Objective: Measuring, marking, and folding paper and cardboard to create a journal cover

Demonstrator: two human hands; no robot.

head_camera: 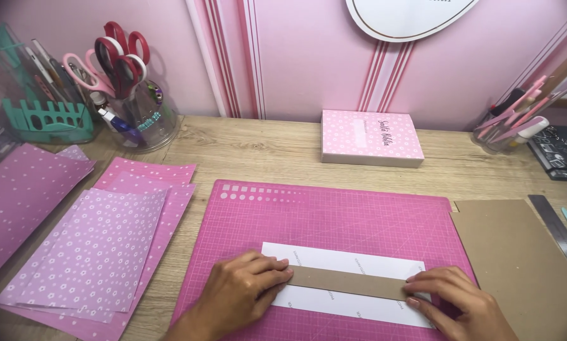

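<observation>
A narrow brown cardboard strip (350, 282) lies lengthwise along the middle of a white paper rectangle (343, 260) on a pink cutting mat (334, 215). My left hand (242, 293) presses flat on the strip's left end, fingers together. At the strip's right end, my right hand (454, 302) presses down with its fingertips. Neither hand grips anything; both rest on top of the strip and paper.
Pink and lilac patterned paper sheets (100, 249) lie to the left. A pink dotted book (370, 137) sits behind the mat. A brown cardboard sheet (517, 259) and metal ruler (560, 233) lie right. A jar of scissors (129, 95), a teal organiser (43, 107) and a pen holder (511, 123) stand at the back.
</observation>
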